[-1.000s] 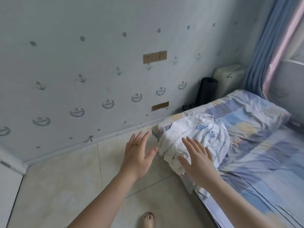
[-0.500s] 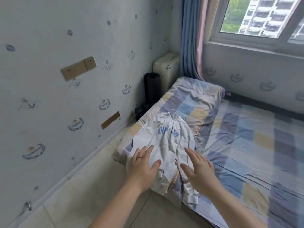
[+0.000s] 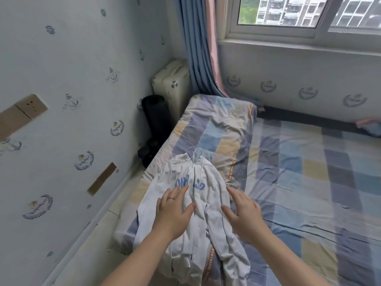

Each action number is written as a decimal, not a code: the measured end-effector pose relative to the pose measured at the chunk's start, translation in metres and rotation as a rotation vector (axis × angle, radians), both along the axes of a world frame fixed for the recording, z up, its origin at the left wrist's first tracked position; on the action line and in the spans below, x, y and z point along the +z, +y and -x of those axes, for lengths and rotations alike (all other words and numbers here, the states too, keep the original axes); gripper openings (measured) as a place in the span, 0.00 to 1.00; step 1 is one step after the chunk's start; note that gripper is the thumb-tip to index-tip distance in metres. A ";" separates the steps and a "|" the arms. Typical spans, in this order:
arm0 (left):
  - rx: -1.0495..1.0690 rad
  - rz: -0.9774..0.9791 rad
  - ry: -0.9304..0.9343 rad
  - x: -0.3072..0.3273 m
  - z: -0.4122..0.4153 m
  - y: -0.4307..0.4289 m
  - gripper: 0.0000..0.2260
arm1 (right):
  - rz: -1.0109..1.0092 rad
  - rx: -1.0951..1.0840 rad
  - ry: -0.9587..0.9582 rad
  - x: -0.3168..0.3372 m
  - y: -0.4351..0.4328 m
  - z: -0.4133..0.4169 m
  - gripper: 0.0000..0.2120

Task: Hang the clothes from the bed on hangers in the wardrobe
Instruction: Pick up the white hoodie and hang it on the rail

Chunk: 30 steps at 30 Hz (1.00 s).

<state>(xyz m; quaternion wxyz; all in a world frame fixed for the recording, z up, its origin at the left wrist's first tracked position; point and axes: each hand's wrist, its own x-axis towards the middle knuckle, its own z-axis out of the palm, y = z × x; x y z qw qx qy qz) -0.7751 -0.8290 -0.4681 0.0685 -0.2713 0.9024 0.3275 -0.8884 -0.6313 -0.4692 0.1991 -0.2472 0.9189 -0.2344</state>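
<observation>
Both hands flat over white hoodie on bed, nothing gripped.

White hoodie [image 3: 198,195] with blue lettering lies front-up on the bed [image 3: 309,182], at its near left corner, over the checked quilt [image 3: 218,137]; sleeves trail off the near edge. Thin white hanger [image 3: 193,153] hook pokes out at the hoodie's neck, on the quilt. Left hand [image 3: 172,211], ring on one finger, grip spread, palm down on the hoodie's lower chest just under the lettering. Right hand [image 3: 244,211], grip spread, fingers splayed at the hoodie's right edge; touching or just above the cloth, cannot tell. Black cylinder [image 3: 156,118] and cream case [image 3: 171,83] stand beyond the bed's far left corner, by the blue curtain [image 3: 195,48].
</observation>
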 end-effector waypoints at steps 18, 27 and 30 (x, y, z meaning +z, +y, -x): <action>0.051 -0.151 -0.341 -0.217 0.164 -0.192 0.23 | -0.281 -0.097 -0.274 -0.193 -0.142 0.139 0.27; -0.084 0.082 -0.343 -0.409 0.251 -0.307 0.27 | -0.334 -0.074 -0.198 -0.398 -0.227 0.224 0.31; -0.106 0.165 -0.269 -0.437 0.289 -0.331 0.30 | -0.388 -0.108 -0.105 -0.437 -0.241 0.255 0.34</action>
